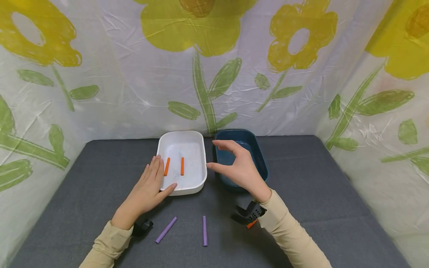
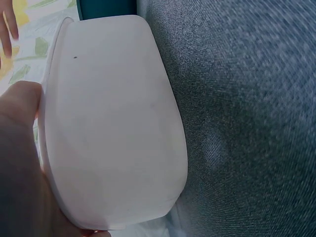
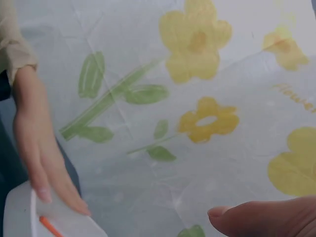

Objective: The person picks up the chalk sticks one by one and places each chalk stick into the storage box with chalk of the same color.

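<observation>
My left hand (image 1: 149, 186) lies along the left and front rim of a white dish (image 1: 189, 180), fingers straight and thumb at the near corner. Inside that dish are two orange sticks, one nearer the hand (image 1: 167, 166) and one toward the middle (image 1: 182, 166). In the left wrist view, the thumb touches the rim and the outer wall (image 2: 113, 118) fills the middle. My right hand (image 1: 242, 167) hovers over the near left part of a dark blue dish (image 1: 261, 160). Its thumb and fingers are spread apart with nothing between them.
Two purple sticks lie on the dark grey cloth in front of the dishes, one slanted (image 1: 166, 230) and one upright in view (image 1: 205, 230). An orange stick (image 1: 252, 224) shows partly from under the right wrist's black strap (image 1: 249, 213). A flowered curtain (image 1: 140, 93) stands behind.
</observation>
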A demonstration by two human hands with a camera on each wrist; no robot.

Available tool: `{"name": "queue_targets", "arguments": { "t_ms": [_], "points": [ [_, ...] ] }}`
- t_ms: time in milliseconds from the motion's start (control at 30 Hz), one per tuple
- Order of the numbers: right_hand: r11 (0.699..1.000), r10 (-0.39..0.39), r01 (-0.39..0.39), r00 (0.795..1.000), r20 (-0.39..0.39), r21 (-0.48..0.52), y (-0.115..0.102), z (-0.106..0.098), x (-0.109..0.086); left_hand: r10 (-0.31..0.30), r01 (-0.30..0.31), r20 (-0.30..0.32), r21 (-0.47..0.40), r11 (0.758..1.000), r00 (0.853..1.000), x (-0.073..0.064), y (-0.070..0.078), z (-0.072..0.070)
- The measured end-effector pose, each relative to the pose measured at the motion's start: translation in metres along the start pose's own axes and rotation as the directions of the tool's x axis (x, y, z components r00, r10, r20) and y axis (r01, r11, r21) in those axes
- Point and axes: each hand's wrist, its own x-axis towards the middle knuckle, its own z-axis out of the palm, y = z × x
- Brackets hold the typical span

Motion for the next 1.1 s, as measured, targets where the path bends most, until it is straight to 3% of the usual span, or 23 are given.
{"name": "queue_targets", "arguments": {
  "t_ms": [533, 1100],
  "points": [
    [0.998, 0.018, -0.020, 0.999, -0.030, -0.054, 0.028, -0.033, -0.059, -0.003, 0.003, -0.005, -0.003, 1.000, 1.000, 0.001, -0.001, 0.000],
    [0.967, 0.208, -0.215, 0.976, -0.062, -0.135, 0.070, -0.029, -0.118, 0.002, -0.002, -0.013, 0.000, 1.000, 1.000, 0.000, -0.002, 0.002]
  ]
}}
